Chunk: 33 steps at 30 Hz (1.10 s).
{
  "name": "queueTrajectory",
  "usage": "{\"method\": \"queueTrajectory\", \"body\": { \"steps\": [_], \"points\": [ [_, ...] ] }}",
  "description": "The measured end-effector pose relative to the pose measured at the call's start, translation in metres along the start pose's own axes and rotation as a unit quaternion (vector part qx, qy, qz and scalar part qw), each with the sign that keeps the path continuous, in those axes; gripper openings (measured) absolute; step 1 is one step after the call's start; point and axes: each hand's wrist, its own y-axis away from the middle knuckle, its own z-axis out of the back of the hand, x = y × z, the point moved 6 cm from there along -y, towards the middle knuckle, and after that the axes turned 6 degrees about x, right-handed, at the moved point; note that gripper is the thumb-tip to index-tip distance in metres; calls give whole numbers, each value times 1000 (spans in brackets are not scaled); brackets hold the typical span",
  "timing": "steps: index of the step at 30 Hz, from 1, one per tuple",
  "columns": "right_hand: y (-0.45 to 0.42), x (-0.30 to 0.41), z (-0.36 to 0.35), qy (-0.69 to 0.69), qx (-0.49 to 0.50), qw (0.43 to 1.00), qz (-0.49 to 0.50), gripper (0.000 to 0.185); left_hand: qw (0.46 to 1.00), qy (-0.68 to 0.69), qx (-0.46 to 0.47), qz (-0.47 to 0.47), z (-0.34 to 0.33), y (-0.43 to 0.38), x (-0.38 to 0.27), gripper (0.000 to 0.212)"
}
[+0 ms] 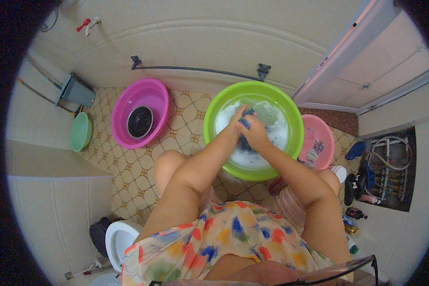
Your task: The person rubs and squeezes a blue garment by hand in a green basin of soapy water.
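Both my hands meet over a large lime-green plastic basin (296,132) of foamy, soapy water (275,114). Dark blue cloth (245,123) is bunched between them, and part of it hangs down into the suds. My right hand (255,130) grips the cloth with curled fingers. My left hand (237,118) lies against the same bundle, its fingers stretched out and partly hidden by the right. Below the hands, the darker submerged part of the cloth is blurred by foam.
A magenta basin (119,114) holding a dark round bowl (140,122) stands at left on the tiled floor. Right of the green basin is a pink basin (327,143) with cloth items. A toilet (119,239) is at lower left; a metal pipe (196,68) runs along the wall.
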Motion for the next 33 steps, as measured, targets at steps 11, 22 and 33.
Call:
{"method": "queueTrajectory", "body": {
  "steps": [11, 22, 33],
  "points": [
    [-11, -2, 15, 171, 77, 978, -86, 35, 990, 113, 84, -23, -39, 23, 21, 34],
    [-20, -119, 31, 135, -24, 977, -163, 38, 959, -164, -109, -204, -11, 25, -18, 12],
    [-9, -148, 11, 139, 42, 960, -240, 40, 976, -51, -151, -148, 2, 25, -12, 35]
  ]
}}
